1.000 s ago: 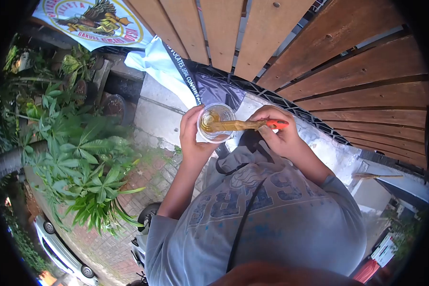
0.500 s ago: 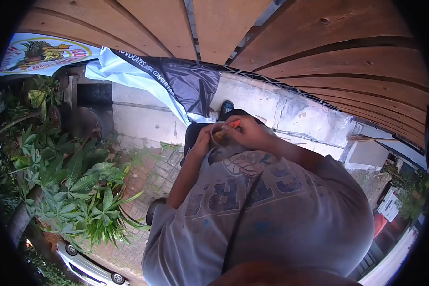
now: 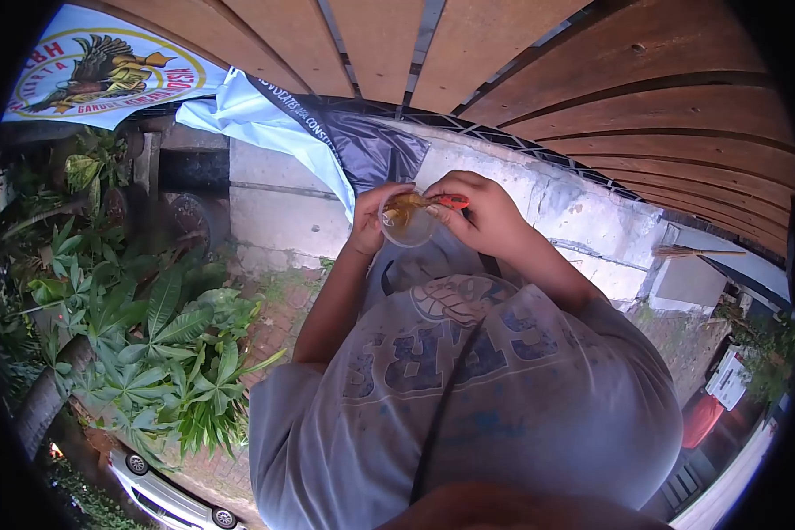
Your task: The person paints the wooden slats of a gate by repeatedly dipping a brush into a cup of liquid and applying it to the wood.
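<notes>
My left hand (image 3: 375, 216) is wrapped around the side of a clear plastic cup (image 3: 408, 234), held out in front of my shirt. The cup is tilted so its open mouth faces me, and something amber-brown shows inside it. My right hand (image 3: 490, 212) pinches a small tool with an orange-red handle (image 3: 453, 201) at the cup's right rim. The tool's darker end reaches into the cup; its exact kind is too small to make out.
Brown wooden slats (image 3: 468, 53) run across the top, close beyond my hands. A printed banner (image 3: 115, 75) hangs at upper left, above leafy plants (image 3: 168, 344). A broom (image 3: 693, 252) lies at right, and a silver car (image 3: 172, 495) stands at lower left.
Both hands have moved up and outward from my body with the cup. The cup's mouth and contents now show more plainly, and the view has shifted slightly.
</notes>
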### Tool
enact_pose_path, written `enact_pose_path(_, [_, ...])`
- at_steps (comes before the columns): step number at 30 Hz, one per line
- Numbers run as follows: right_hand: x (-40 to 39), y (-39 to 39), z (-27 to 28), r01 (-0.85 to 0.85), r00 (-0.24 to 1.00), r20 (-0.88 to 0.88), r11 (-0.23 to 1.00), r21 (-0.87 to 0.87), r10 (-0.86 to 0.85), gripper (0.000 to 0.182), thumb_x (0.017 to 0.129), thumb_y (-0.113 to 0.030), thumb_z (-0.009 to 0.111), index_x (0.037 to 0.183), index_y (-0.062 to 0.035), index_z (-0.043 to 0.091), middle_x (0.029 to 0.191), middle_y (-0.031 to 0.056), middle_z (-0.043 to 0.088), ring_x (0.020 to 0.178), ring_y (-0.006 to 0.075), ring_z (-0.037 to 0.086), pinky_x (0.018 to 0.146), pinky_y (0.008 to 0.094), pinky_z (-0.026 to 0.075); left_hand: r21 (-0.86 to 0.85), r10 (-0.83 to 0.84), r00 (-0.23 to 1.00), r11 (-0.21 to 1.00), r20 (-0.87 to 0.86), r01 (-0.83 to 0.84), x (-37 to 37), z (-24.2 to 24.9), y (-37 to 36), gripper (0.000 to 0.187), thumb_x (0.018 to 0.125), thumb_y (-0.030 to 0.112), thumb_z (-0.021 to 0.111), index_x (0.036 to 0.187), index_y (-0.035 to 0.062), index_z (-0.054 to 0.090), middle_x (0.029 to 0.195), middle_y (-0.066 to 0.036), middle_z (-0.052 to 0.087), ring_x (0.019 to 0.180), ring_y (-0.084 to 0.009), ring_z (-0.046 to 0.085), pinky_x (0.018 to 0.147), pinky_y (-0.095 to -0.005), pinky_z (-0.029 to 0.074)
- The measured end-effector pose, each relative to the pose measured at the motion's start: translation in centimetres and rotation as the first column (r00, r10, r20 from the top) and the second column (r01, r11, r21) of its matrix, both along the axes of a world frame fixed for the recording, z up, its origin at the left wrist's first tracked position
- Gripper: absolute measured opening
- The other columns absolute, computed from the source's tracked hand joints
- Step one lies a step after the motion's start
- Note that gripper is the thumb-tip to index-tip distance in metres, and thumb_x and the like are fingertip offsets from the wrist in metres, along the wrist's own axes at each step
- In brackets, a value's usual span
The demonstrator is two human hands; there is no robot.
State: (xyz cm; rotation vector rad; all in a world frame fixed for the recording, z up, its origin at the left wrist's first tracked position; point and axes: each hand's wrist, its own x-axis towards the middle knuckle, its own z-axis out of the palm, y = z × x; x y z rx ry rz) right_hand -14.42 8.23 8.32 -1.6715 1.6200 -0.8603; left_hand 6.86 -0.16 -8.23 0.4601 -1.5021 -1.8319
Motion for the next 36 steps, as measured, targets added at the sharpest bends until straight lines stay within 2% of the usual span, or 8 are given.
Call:
enact_pose_path(9, [9.1, -0.5, 2.4, -0.037, 0.999, 0.006, 0.999, -0.031, 0.037, 0.021, 0.094, -0.025, 0.075, 0.109, -0.0107, 0.073, 0.105, 0.0125, 0.073, 0.094, 0.0365, 0.073, 0.081, 0.0437, 0.059, -0.069, 0.06, 0.998, 0.996, 0.017, -0.059, 9.6, 6.4, -2.5, 0.119, 0.08, 0.098, 0.05, 0.125, -0.0117, 0.066, 0.11, -0.017, 0.075, 0.101, -0.0243, 0.074, 0.092, -0.037, 0.057])
enact_pose_path(12, [10.8, -0.6, 3.0, -0.033, 0.996, 0.082, 0.996, -0.087, 0.04, 0.018, 0.095, -0.015, 0.075, 0.108, -0.0025, 0.072, 0.098, 0.0143, 0.072, 0.085, 0.0305, 0.072, 0.077, 0.0374, 0.056, -0.132, 0.091, 0.995, 0.988, 0.042, -0.085, 11.0, 7.7, -3.3, 0.12, 0.079, 0.098, 0.051, 0.126, -0.0118, 0.066, 0.109, -0.017, 0.075, 0.1, -0.0236, 0.074, 0.091, -0.0367, 0.057])
enact_pose_path(18, [10.7, 0.6, 3.8, 0.116, 0.906, 0.399, 0.99, 0.081, -0.139, 0.025, 0.106, -0.021, 0.065, 0.109, 0.0029, 0.069, 0.092, 0.0064, 0.069, 0.08, 0.0136, 0.064, 0.073, 0.0297, 0.052, 0.035, -0.07, 0.994, 0.997, -0.08, 0.073, 10.3, 8.7, -3.9, 0.122, 0.073, 0.098, 0.06, 0.129, -0.0111, 0.063, 0.112, -0.015, 0.074, 0.103, -0.0228, 0.073, 0.094, -0.0368, 0.057])
enact_pose_path(21, [10.1, 1.4, 2.9, 0.249, 0.733, 0.641, 0.967, 0.057, -0.227, 0.029, 0.111, -0.027, 0.06, 0.109, 0.0008, 0.068, 0.082, 0.0005, 0.062, 0.073, 0.0072, 0.058, 0.068, 0.0254, 0.05, 0.148, -0.132, 0.982, 0.977, -0.133, 0.151, 8.6, 9.8, -4.1, 0.128, 0.066, 0.096, 0.069, 0.135, -0.0111, 0.057, 0.117, -0.014, 0.072, 0.107, -0.0216, 0.071, 0.097, -0.0366, 0.056])
enact_pose_path(24, [8.6, 2.4, 3.5, 0.347, 0.704, 0.649, 0.937, 0.043, -0.29, 0.034, 0.112, -0.033, 0.057, 0.111, 0.0001, 0.067, 0.081, 0.0012, 0.062, 0.072, 0.0068, 0.057, 0.067, 0.0247, 0.048, 0.176, -0.245, 0.946, 0.943, -0.21, 0.283, 6.3, 10.6, -4.6, 0.134, 0.056, 0.089, 0.082, 0.141, -0.0109, 0.051, 0.123, -0.013, 0.069, 0.11, -0.0208, 0.069, 0.099, -0.0364, 0.055])
enact_pose_path(27, [6.1, 3.1, 3.4, 0.389, 0.624, 0.709, 0.917, 0.083, -0.329, 0.039, 0.114, -0.037, 0.052, 0.115, -0.0009, 0.067, 0.081, 0.0019, 0.062, 0.071, 0.0069, 0.056, 0.062, 0.0234, 0.046, -0.025, -0.318, 0.935, 0.948, -0.159, 0.318, 3.7, 11.2, -5.7, 0.135, 0.044, 0.069, 0.1, 0.145, -0.0069, 0.05, 0.125, -0.011, 0.065, 0.113, -0.0207, 0.067, 0.102, -0.0354, 0.053])
enact_pose_path(30, [3.3, 2.9, 4.6, 0.468, 0.51, 0.759, 0.871, 0.149, -0.404, 0.041, 0.115, -0.039, 0.049, 0.117, -0.0012, 0.066, 0.081, 0.0034, 0.062, 0.072, 0.0076, 0.057, 0.057, 0.023, 0.045, -0.332, -0.278, 0.957, 0.913, -0.084, 0.236, 0.6, 11.5, -6.9, 0.133, 0.043, 0.06, 0.105, 0.146, -0.0042, 0.05, 0.125, -0.011, 0.063, 0.115, -0.0218, 0.066, 0.102, -0.0364, 0.053])
enact_pose_path(36, [-3.7, 2.3, 4.6, 0.492, 0.524, 0.78, 0.869, 0.052, -0.343, 0.045, 0.114, -0.041, 0.049, 0.116, -0.0003, 0.066, 0.095, 0.0072, 0.065, 0.074, 0.0096, 0.06, 0.054, 0.0217, 0.046, -0.385, -0.214, 0.977, 0.901, 0.011, 0.202, -6.0, 14.6, -7.1, 0.114, 0.047, 0.027, 0.11, 0.145, 0.005, 0.055, 0.127, -0.012, 0.065, 0.115, -0.0262, 0.068, 0.103, -0.0393, 0.052])
